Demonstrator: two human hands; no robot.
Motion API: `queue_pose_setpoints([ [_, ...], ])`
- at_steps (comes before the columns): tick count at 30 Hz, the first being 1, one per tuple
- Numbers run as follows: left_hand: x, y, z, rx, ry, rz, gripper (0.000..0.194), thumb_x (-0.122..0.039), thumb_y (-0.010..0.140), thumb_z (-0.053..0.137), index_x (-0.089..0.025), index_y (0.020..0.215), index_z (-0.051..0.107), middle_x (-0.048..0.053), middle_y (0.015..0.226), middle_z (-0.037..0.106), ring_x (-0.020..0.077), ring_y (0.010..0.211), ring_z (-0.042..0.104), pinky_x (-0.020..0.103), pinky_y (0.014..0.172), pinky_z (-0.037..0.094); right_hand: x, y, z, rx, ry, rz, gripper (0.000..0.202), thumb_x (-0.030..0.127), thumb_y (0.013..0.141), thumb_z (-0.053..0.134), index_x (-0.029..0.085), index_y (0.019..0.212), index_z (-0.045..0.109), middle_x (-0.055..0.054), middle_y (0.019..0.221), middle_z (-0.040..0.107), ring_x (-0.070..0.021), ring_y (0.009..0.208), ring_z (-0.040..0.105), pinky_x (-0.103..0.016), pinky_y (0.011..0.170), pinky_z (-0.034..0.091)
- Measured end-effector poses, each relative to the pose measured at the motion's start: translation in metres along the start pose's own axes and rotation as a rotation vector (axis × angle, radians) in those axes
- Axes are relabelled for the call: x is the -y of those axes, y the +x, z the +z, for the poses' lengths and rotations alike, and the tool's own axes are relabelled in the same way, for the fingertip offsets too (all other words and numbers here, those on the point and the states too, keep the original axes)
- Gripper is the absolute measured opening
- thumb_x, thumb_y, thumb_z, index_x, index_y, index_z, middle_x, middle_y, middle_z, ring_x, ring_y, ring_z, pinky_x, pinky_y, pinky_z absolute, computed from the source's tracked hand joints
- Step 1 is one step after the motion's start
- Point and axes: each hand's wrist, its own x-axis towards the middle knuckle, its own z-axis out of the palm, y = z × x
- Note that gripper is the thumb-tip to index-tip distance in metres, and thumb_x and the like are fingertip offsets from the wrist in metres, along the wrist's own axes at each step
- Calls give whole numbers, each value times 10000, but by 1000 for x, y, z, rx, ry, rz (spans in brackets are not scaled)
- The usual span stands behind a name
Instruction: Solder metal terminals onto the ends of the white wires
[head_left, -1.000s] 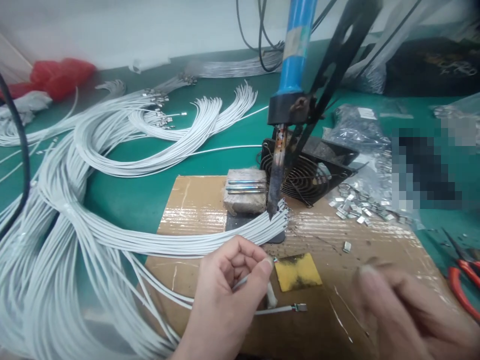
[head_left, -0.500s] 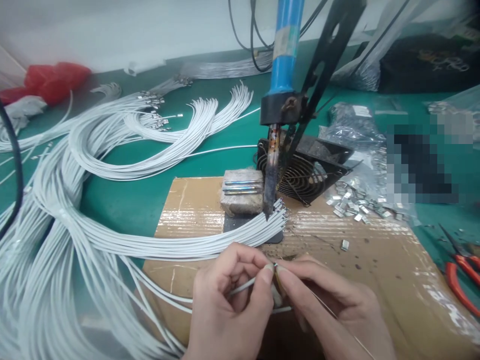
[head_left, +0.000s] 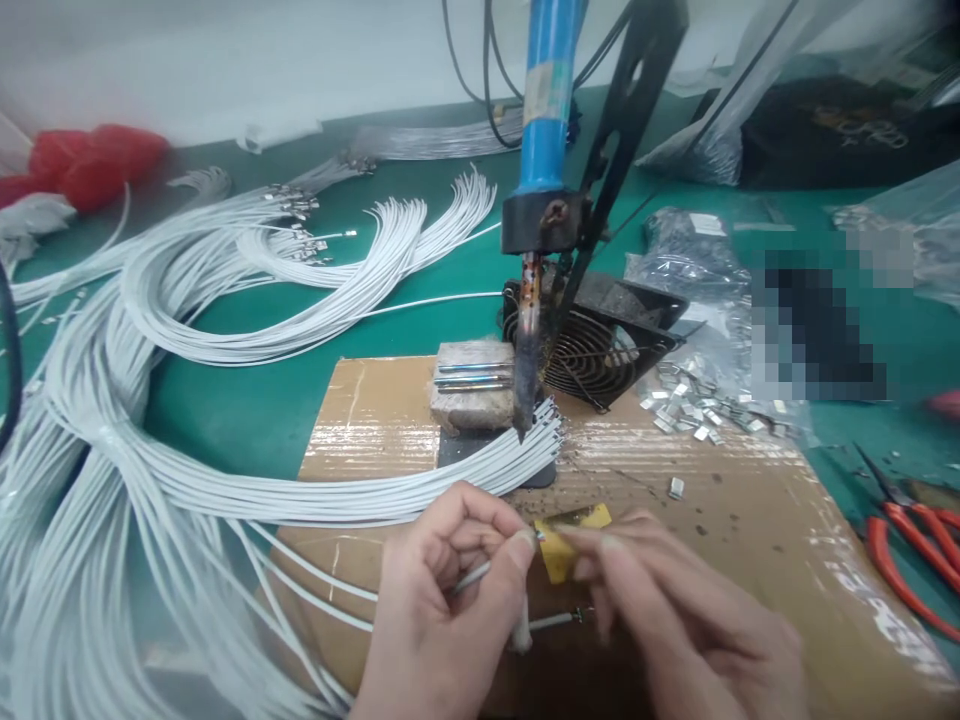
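My left hand (head_left: 457, 600) pinches a white cable (head_left: 474, 577) between thumb and forefinger, its tip poking out at the right. Beside that tip is my right hand (head_left: 675, 610), fingers close together; whether they hold anything is hidden. A small yellow piece (head_left: 559, 560) shows between the hands. Under them lies another white cable end (head_left: 551, 621) with a metal tip. The pointed tip of a blue-handled soldering iron (head_left: 546, 130) hangs just above a bundle of white cables (head_left: 360, 497) with dark ends.
A grey block (head_left: 472, 410) with solder strands sits on the cardboard (head_left: 375, 390). Behind the iron is a black fan (head_left: 600, 350). Small metal pieces (head_left: 697, 405) lie at the right, near red-handled pliers (head_left: 892, 560). More white cables (head_left: 97, 480) fill the left side.
My right hand has moved slightly away from the cable tip, and more of the yellow piece and the lower cable end shows. The whole view has shifted a little.
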Motion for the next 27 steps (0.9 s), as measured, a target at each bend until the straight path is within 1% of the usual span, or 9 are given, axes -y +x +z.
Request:
queue_pose_setpoints([
  [2, -1, 4, -2, -20, -9, 14, 200, -240, 695, 847, -152, 661, 671, -63, 505, 557, 45, 446, 438, 139, 461, 315, -7, 19, -29, -85, -205, -28, 214, 484, 898, 734, 304, 817, 816, -9, 777, 717, -225, 836, 708, -348, 864, 535],
  [4, -3, 6, -2, -40, -3, 40, 177, -227, 691, 826, -149, 642, 674, -70, 506, 539, 38, 461, 392, 132, 460, 283, -16, 39, -56, -204, -527, -92, 252, 537, 893, 717, 328, 995, 814, -22, 977, 772, -230, 856, 700, -360, 802, 547],
  [6, -4, 8, -1, -58, 10, 57, 166, -216, 691, 805, -150, 628, 666, -76, 503, 522, 37, 472, 362, 132, 461, 260, -27, 57, -74, -97, -636, -67, 246, 532, 774, 798, 297, 835, 833, -46, 829, 766, -230, 691, 670, -376, 666, 539],
  [9, -6, 8, 1, -71, 15, 45, 160, -214, 684, 798, -151, 631, 661, -72, 512, 529, 40, 475, 383, 136, 465, 273, -38, 70, -82, -78, -684, -75, 356, 615, 734, 745, 262, 726, 786, -27, 619, 686, -203, 479, 566, -349, 440, 431],
  [12, -8, 8, 1, -55, 17, 9, 156, -212, 680, 808, -142, 655, 671, -72, 526, 534, 36, 471, 379, 133, 468, 293, -45, 66, -79, -26, -678, -54, 339, 588, 773, 755, 250, 747, 759, 1, 575, 677, -171, 401, 563, -294, 355, 415],
  [17, -8, 9, 0, -12, 35, -15, 162, -184, 675, 815, -145, 650, 660, -84, 516, 509, 31, 460, 356, 128, 460, 322, -46, 50, -71, -72, -484, -42, 314, 540, 807, 789, 243, 860, 703, -5, 690, 740, -169, 543, 711, -213, 495, 594],
  [20, -9, 8, 1, -13, 21, 2, 160, -200, 674, 817, -148, 639, 670, -73, 522, 521, 44, 478, 409, 130, 483, 366, -32, 41, -53, 42, -214, 40, 277, 432, 781, 860, 230, 912, 723, -13, 686, 739, -156, 517, 701, -168, 467, 579],
  [23, -10, 7, 1, -25, 35, -13, 164, -214, 666, 819, -151, 627, 672, -72, 494, 504, 50, 478, 424, 127, 485, 365, -9, 34, -27, 182, -17, 208, 251, 426, 772, 878, 212, 855, 776, -24, 623, 722, -161, 507, 701, -163, 467, 576],
  [27, -9, 7, -1, -36, 103, 9, 137, -191, 661, 813, -149, 630, 686, -32, 573, 593, 43, 484, 407, 124, 470, 336, 15, 27, 0, 161, 167, 390, 271, 472, 732, 891, 223, 741, 783, 1, 580, 684, -120, 505, 655, -129, 490, 540],
])
